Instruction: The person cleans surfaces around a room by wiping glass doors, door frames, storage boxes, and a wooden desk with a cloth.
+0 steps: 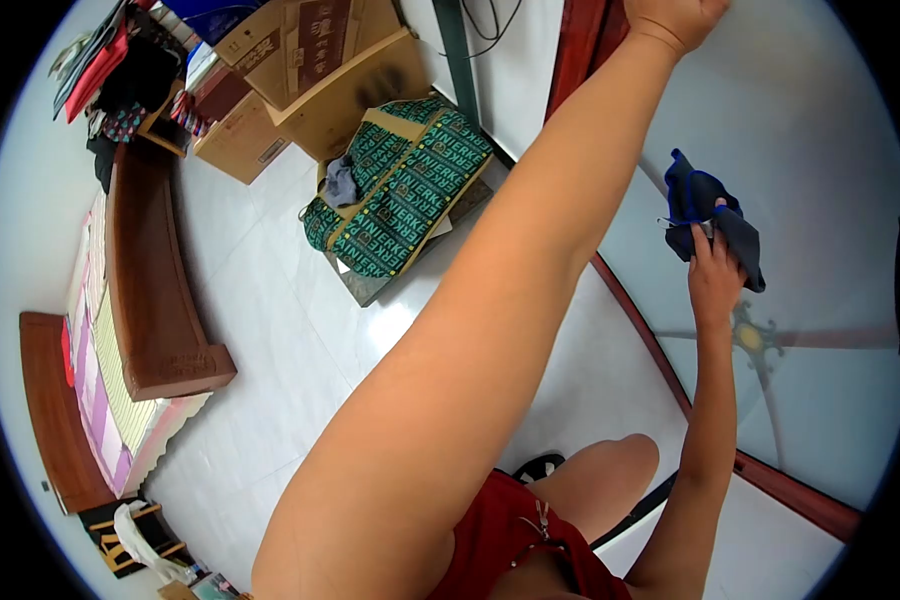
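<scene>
Right hand grasping dark cloth at frosted panel; left arm stretched to top edge

Right hand (pixel 717 280) has its fingers bent onto a dark cloth (pixel 740 238) with blue edging (a small pale, shiny patch shows near the fingertips); the cloth is bunched, folds spreading to both sides of the hand, and lies over the frosted panel (pixel 820 150), just beside a flower-like ornament (pixel 750 338); left hand (pixel 682 18) is at the top edge of the view, partly cut off, near the red frame (pixel 580 50); cannot tell if it is clenched or holding anything; the left arm crosses the middle of the view, close to the camera.

Person wears a red garment (pixel 490 535); a bare knee and part of a dark shoe (pixel 538 467) show below; on the pale tiled floor (pixel 260 300), a green patterned bag (pixel 400 190) with tan trim rests on a low flat base, a grey cloth (pixel 341 182) on it; cardboard boxes (pixel 320 50) are stacked behind; a bed with a curved brown footboard (pixel 150 270) stands on the left, a pile of clothes (pixel 120 80) beyond it.
</scene>
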`<action>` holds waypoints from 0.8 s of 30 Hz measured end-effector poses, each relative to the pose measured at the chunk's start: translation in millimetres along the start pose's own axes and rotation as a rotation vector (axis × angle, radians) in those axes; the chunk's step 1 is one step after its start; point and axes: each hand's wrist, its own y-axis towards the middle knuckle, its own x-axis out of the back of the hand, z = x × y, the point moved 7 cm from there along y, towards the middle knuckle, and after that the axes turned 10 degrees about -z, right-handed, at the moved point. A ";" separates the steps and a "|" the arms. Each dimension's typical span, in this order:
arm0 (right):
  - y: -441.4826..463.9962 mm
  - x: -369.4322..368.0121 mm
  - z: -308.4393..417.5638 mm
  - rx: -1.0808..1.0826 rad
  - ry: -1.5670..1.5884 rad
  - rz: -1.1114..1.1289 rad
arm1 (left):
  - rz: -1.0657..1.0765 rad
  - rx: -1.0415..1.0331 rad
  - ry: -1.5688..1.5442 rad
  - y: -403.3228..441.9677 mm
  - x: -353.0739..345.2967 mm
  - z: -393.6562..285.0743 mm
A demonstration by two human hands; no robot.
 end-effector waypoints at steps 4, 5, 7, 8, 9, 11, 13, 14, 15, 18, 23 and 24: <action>-5.1 -16.7 15.3 0.122 0.062 0.101 | 0.058 -0.002 0.044 -1.6 -2.7 4.1; -8.5 -22.8 18.3 0.151 0.075 0.159 | 0.086 -0.009 0.050 -2.4 -3.0 7.4; -16.9 -31.1 25.8 0.236 0.117 0.233 | 0.109 -0.028 0.003 -2.7 -0.4 10.7; -22.5 -33.9 28.4 0.277 0.134 0.274 | 0.113 -0.047 0.009 -5.1 2.5 11.8; -26.7 -36.3 29.3 0.299 0.134 0.283 | 0.115 -0.066 0.014 -4.7 8.6 11.1; -33.1 -43.8 32.7 0.343 0.133 0.298 | 0.219 0.035 -0.084 -14.8 21.4 18.5; -38.1 -52.0 30.1 0.306 0.182 0.349 | 0.423 0.281 -0.293 -56.7 74.3 22.6; -39.6 -56.0 28.9 0.285 0.205 0.372 | 0.398 0.179 -0.191 -86.9 98.7 33.4; -39.8 -56.6 29.4 0.292 0.226 0.340 | 0.371 0.076 -0.094 -124.1 124.6 47.0; -44.8 -59.7 26.9 0.290 0.239 0.306 | 0.570 0.109 0.267 -207.7 234.5 108.3; -43.4 -59.9 29.1 0.274 0.198 0.324 | 0.626 0.179 0.976 -249.4 394.1 225.5; -41.1 -56.5 31.7 0.306 0.134 0.289 | 0.670 0.230 1.047 -259.0 416.2 249.8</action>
